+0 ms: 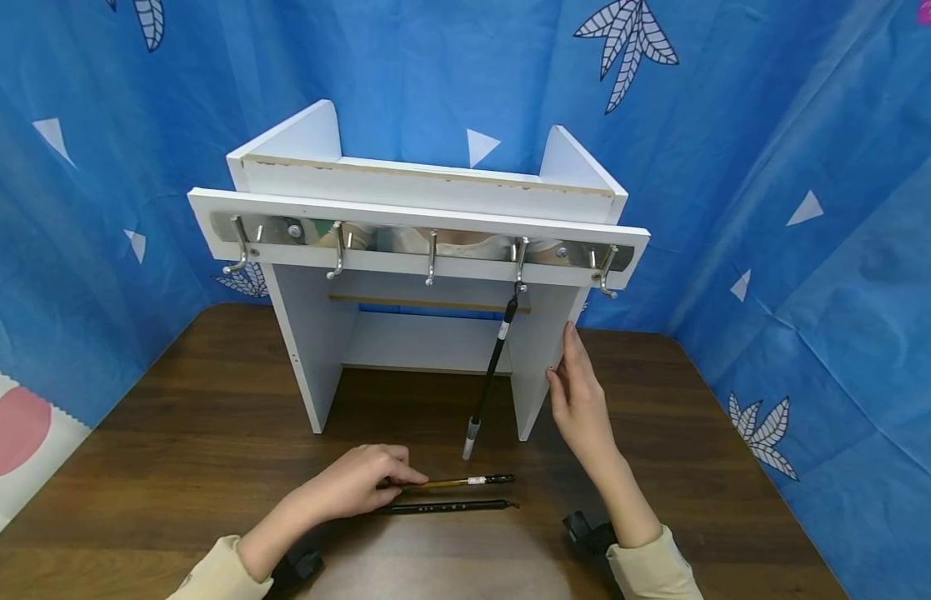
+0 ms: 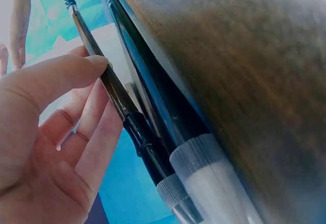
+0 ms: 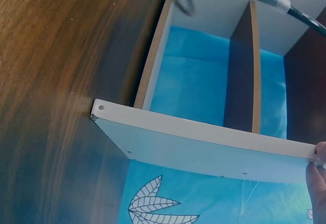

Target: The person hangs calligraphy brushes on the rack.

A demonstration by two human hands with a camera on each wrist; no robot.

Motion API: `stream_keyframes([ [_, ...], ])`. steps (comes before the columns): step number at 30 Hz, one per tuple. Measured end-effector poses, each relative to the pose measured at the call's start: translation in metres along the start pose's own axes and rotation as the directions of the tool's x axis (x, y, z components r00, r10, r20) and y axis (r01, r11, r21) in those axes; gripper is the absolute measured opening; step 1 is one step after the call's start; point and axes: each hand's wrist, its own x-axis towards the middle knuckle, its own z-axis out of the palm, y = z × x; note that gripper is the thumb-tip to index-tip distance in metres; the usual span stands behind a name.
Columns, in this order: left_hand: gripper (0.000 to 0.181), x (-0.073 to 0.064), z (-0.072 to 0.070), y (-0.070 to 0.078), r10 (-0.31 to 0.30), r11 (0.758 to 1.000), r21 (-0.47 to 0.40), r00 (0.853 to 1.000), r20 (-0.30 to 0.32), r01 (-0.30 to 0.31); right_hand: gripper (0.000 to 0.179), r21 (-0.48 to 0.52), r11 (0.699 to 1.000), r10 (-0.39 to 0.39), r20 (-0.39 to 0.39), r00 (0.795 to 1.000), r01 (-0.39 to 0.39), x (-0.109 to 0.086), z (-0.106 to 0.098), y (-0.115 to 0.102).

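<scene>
My left hand [image 1: 360, 479] pinches a brown calligraphy brush [image 1: 453, 482] between thumb and fingers, just over the table. In the left wrist view the brush [image 2: 119, 96] shows a hanging loop at one end and a clear cap at the other. Beside it lies a thicker black calligraphy brush [image 1: 453, 507], also capped. Another black brush [image 1: 495, 362] hangs by its loop from a metal hook on the white shelf [image 1: 427, 183]. My right hand [image 1: 581, 400] rests against the shelf's right side panel, fingers extended along its outer face, thumb near its front edge.
A metal strip with several hooks [image 1: 431, 258] runs across the shelf's front board [image 1: 307, 204]. The shelf stands on a dark wooden table [image 1: 172, 417]. Blue patterned cloth [image 1: 435, 50] surrounds the table at the back and sides.
</scene>
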Motion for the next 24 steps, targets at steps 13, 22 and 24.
stream_keyframes([
  [13,0.036,-0.0004,-0.0049,0.0028,0.018,0.999,-0.030,0.999,-0.037,-0.019,0.088,-0.007,1.000,-0.011,-0.021,1.000,0.010,0.0004,0.0016,-0.0002],
  [22,0.037,-0.0004,-0.0082,0.0062,0.032,0.999,-0.029,0.998,-0.062,-0.034,0.088,-0.005,1.000,0.003,-0.005,1.000,-0.003,0.0001,0.0001,-0.0006],
  [24,0.038,-0.0007,-0.0093,0.0074,0.035,0.999,-0.025,0.997,-0.065,-0.036,0.088,-0.010,1.000,0.003,-0.003,1.000,-0.003,0.0002,0.0001,-0.0003],
])
